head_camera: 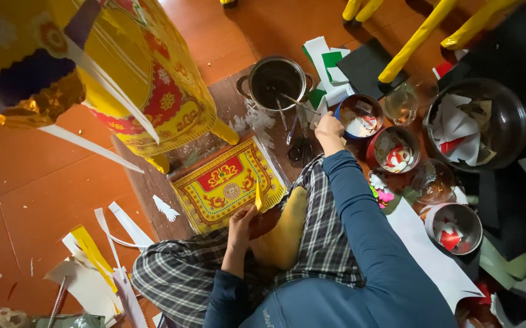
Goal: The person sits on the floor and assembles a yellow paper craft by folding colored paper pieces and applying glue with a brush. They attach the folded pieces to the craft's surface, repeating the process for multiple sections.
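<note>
Floor-level craft workshop: paper scraps (99, 267), bowls (477, 124), glue pot (277, 82).

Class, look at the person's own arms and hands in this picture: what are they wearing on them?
Both arms are covered by long, plain blue sleeves of a smooth fabric that end at the wrists. The left hand and right hand are bare: no gloves, and no rings, watch or bracelets can be made out. Small pale lettering sits on the blue garment near the bottom edge.

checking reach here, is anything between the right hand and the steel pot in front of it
Nothing visible blocks it. The right hand sits just beside the steel pot, near the sticks leaning out of it; scissors lie below the hand, not between.
</note>
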